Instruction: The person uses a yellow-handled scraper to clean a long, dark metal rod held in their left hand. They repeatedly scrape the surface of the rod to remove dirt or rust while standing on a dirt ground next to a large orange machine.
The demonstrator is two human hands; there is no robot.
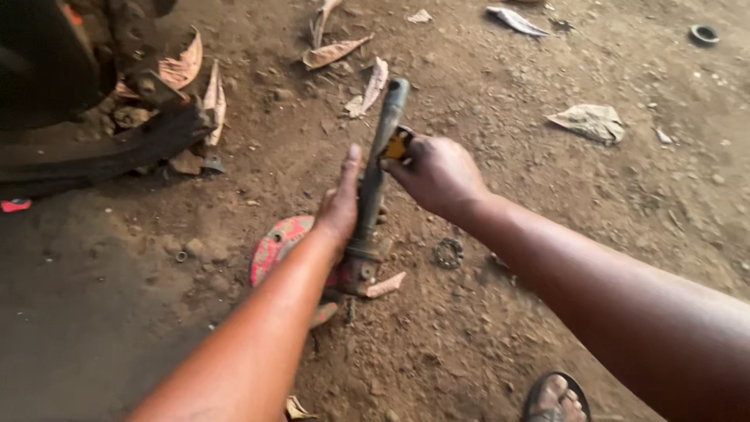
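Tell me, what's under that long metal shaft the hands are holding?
Under the metal shaft sits a reddish round disc on the dirt ground. The left hand and forearm cover most of the disc, so how they join stays hidden.

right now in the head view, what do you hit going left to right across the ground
dark curved machine part → red disc → left hand → metal shaft → right hand → crumpled paper → small ring

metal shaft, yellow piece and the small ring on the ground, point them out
metal shaft point(373, 176), head view, mid-length of the tube
yellow piece point(397, 146), head view, its face by the right fingertips
small ring point(448, 252), head view, its rim
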